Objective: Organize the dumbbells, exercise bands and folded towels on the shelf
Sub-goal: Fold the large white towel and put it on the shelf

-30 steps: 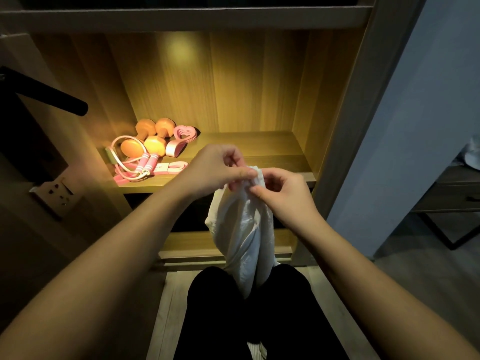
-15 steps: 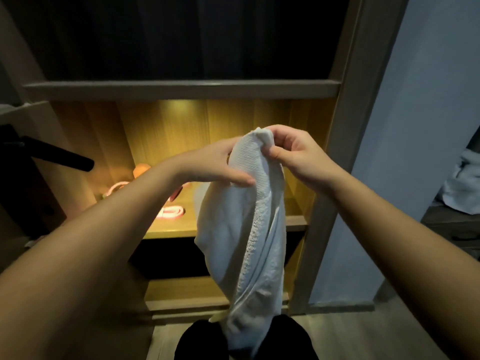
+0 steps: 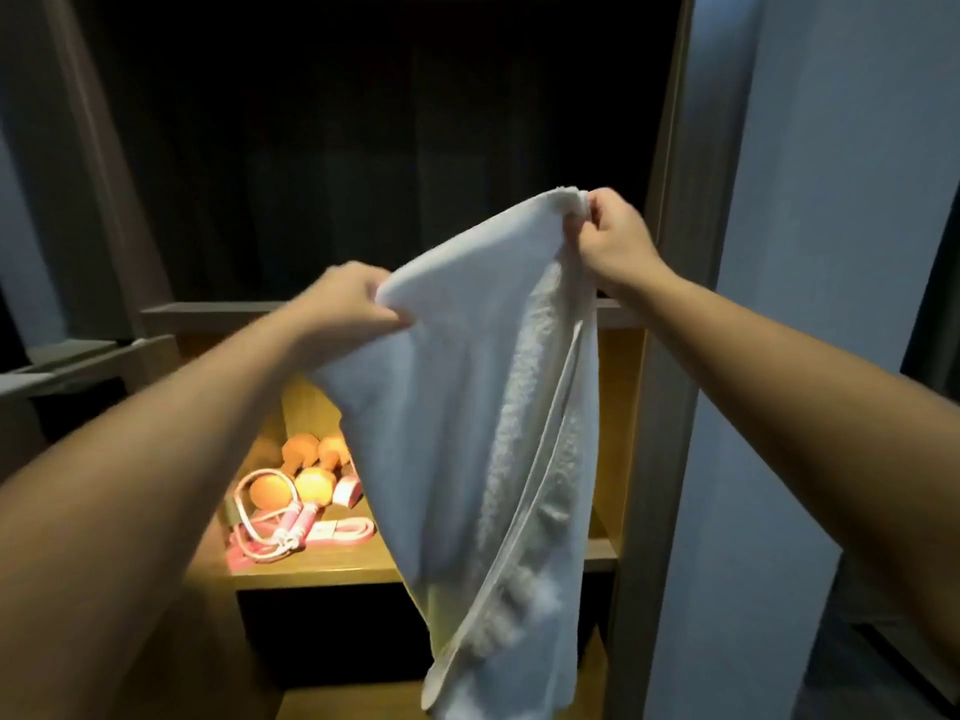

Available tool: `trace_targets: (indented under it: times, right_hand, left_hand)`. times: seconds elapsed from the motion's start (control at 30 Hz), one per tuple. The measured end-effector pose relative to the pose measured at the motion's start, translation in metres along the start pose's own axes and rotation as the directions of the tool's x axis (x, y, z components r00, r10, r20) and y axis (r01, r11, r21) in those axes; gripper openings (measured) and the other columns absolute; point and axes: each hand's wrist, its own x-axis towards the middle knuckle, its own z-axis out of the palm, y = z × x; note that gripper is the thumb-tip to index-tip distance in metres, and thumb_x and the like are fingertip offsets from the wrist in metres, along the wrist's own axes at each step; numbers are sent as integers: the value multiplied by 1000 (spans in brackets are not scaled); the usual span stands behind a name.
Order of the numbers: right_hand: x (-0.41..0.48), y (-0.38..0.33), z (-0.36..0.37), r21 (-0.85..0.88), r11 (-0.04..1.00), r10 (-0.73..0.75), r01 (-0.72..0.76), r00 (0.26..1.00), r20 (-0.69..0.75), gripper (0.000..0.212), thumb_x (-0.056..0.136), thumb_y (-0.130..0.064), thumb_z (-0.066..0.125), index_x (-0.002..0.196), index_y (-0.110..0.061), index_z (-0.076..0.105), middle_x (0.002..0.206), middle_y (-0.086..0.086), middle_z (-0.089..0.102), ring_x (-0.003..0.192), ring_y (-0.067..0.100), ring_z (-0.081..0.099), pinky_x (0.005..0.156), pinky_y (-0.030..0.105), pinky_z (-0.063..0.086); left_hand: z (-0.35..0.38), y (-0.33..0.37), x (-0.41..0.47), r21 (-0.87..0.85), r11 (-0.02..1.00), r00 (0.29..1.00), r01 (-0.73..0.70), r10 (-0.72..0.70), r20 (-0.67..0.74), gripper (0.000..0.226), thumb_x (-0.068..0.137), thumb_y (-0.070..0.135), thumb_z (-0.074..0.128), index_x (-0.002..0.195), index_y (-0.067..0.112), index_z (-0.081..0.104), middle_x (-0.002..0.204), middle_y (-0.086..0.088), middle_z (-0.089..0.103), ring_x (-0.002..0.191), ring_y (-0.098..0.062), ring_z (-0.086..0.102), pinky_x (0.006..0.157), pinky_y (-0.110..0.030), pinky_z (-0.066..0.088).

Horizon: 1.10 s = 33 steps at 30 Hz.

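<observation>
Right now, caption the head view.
Left hand and right hand hold up a white towel before the shelf with dumbbells.

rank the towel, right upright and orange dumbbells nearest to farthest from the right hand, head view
1. towel, pinched in the right hand
2. right upright, just behind it
3. orange dumbbells, low left on the lit shelf

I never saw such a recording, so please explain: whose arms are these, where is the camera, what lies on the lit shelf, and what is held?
There is no machine: a person wears one camera on the head, looking forward and down at their own arms. The left hand and the right hand each pinch the top edge of a white towel, which hangs unfolded before a wooden cupboard. On the lit shelf lie orange dumbbells and pink exercise bands.
</observation>
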Motion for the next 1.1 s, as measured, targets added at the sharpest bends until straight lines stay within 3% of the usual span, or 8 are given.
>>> trace_targets:
  times: [0.13, 0.23, 0.4, 0.57, 0.77, 0.9, 0.97, 1.1]
  right_hand:
    - [15, -9, -16, 13, 996, 85, -85, 994, -64, 25, 101, -18, 39, 121, -8, 48, 111, 5, 52, 96, 15, 48, 78, 28, 40]
    - [20, -10, -25, 18, 995, 98, -97, 989, -107, 23, 101, -18, 38, 120, -7, 47, 112, 6, 51, 96, 16, 47, 78, 30, 38]
    - [14, 6, -26, -6, 984, 180, -181, 983, -47, 24, 103, -19, 40, 124, -8, 46, 115, 7, 51, 99, 17, 48, 80, 30, 40]
    - [8, 21, -20, 67, 972, 227, -224, 973, -46, 25, 104, -17, 41, 127, -9, 46, 115, 5, 51, 101, 15, 49, 80, 27, 40]
    - [19, 6, -25, 142, 969, 210, -202, 977, -45, 23, 104, -20, 40, 124, -11, 48, 107, 1, 50, 90, 9, 49, 62, 17, 37]
    - [-17, 18, -28, 182, 955, 234, -236, 972, 33, 15, 103, -28, 40, 110, -18, 48, 104, -1, 54, 83, 7, 51, 66, 22, 42]
    - [-57, 32, -25, 261, 901, 320, -345, 938, 135, 16, 102, -29, 42, 106, -19, 54, 104, 1, 60, 86, 12, 59, 71, 27, 49]
    - [-142, 51, -27, 420, 602, 551, -679, 734, 396, 26, 100, -26, 49, 112, -10, 65, 97, 5, 72, 86, 19, 71, 71, 32, 56]
  left_hand:
    - [-42, 22, 5, 287, 958, 999, 3, 11, -46, 12, 80, 30, 71, 83, 19, 67, 82, -5, 67, 77, -22, 63, 61, -34, 49]
    - [-47, 35, 8, 458, 889, 956, 18, 119, -270, 11, 88, 31, 64, 84, 21, 61, 82, -3, 63, 75, -23, 57, 52, -28, 33]
    - [-39, 40, 13, 547, 837, 966, -6, 147, -214, 13, 87, 37, 63, 90, 24, 65, 80, -1, 62, 75, -25, 60, 61, -32, 46]
    - [-25, 40, 5, 606, 795, 951, -7, 192, -241, 15, 91, 35, 60, 83, 22, 61, 77, -2, 60, 72, -25, 57, 59, -32, 37]
    - [-32, 43, 7, 610, 792, 932, 29, 200, -303, 20, 93, 35, 60, 82, 19, 58, 73, -4, 57, 70, -27, 57, 62, -35, 45]
    - [-31, 34, -17, 527, 848, 981, -52, 142, -132, 13, 86, 36, 66, 89, 23, 63, 83, -3, 62, 80, -28, 58, 64, -37, 47]
    - [-21, 25, -41, 360, 923, 989, -135, 102, 110, 9, 84, 34, 71, 88, 27, 66, 86, -1, 67, 83, -24, 63, 69, -40, 54]
    - [-4, 12, -80, 13, 1000, 729, -7, -3, 685, 44, 72, 43, 83, 99, 10, 73, 96, -7, 75, 91, -26, 72, 79, -40, 59]
